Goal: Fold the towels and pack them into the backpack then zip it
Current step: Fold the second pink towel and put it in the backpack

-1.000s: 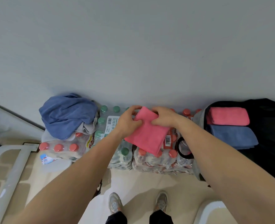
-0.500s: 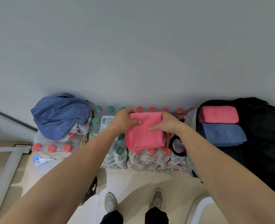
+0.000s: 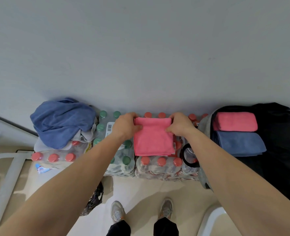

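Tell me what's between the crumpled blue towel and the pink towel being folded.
Green-capped water bottles and the left hand, in the head view.

The wall (image 3: 140,48) closes off everything behind the bottle packs (image 3: 157,166), whose caps form a bumpy shelf across mid-frame. A crumpled blue towel heap (image 3: 62,121) piles high at centre left; the centre pink towel (image 3: 152,140) covers the middle. At right the open backpack (image 3: 285,159) holds a packed pink towel (image 3: 234,121) and packed blue towel (image 3: 239,143), dark lining bare below them. A black ring (image 3: 183,155) lies between packs and backpack.
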{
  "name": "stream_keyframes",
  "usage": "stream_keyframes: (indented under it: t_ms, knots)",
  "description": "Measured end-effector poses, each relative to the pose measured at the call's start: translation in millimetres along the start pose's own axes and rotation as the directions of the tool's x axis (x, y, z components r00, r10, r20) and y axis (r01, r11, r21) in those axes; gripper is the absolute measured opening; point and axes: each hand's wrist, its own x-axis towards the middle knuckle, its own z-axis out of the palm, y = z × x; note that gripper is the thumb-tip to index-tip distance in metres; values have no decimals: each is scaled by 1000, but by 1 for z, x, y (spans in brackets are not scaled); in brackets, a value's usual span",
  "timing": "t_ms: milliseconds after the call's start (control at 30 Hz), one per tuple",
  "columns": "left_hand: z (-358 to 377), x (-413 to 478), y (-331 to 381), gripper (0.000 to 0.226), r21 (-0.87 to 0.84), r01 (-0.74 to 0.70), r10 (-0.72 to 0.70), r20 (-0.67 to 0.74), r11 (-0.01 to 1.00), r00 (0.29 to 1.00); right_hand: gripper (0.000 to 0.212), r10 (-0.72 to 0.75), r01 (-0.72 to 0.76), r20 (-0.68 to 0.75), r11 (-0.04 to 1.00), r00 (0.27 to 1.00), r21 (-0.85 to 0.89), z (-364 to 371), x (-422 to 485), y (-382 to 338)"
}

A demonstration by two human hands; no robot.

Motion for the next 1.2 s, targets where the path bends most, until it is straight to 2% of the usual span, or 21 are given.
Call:
stream_keyframes:
  t_ms: [67, 200, 300, 433, 600, 733, 800, 833, 867, 933, 1033, 1133, 1200]
  knots:
    - [2, -2, 6, 31, -44, 20, -22, -34, 999, 999, 23, 5, -6, 17, 998, 1000, 66, -1, 1, -2]
    - [1, -4, 10, 29, -209, 92, -103, -41, 974, 994, 30, 16, -50, 112, 950, 994, 309, -6, -2, -1]
    - [-3, -8, 8, 33, -262, 112, -119, -12, 958, 993, 37, 17, -78, 157, 916, 987, 394, -6, -4, -2]
    - [-10, -16, 5, 44, -261, 69, -55, 58, 963, 997, 38, -6, -82, 198, 899, 980, 430, -8, -10, 0]
    - [-11, -40, 2, 31, -198, -53, 74, 101, 979, 992, 30, -84, -5, 251, 942, 964, 336, -9, -26, 10]
    - [-4, -62, -2, 31, -144, -168, 182, 91, 975, 979, 31, -156, 124, 236, 982, 959, 143, -9, -41, 16]
    - [3, -70, -6, 32, -106, -195, 203, 73, 975, 976, 17, -169, 145, 214, 982, 962, 121, -5, -47, 19]
    - [7, -74, -8, 33, -89, -200, 206, 67, 976, 976, 6, -167, 145, 196, 982, 966, 122, -3, -49, 20]
    - [11, -78, -9, 33, -79, -207, 212, 60, 975, 975, 8, -173, 155, 169, 981, 970, 115, -1, -52, 21]
    - [17, -83, -13, 31, -70, -230, 233, 48, 971, 971, 29, -190, 184, 95, 980, 977, 70, 7, -55, 24]
    - [28, -87, -18, 27, -8, -282, 282, 2, 959, 959, 37, -226, 227, -16, 974, 974, 0, 20, -59, 27]
    - [38, -91, -21, 25, 167, -315, 325, -40, 934, 945, 34, -270, 263, -112, 962, 956, -76, 38, -61, 28]
    - [43, -96, -21, 26, 265, -331, 359, -67, 906, 931, 28, -297, 260, -162, 941, 941, -216, 49, -65, 26]
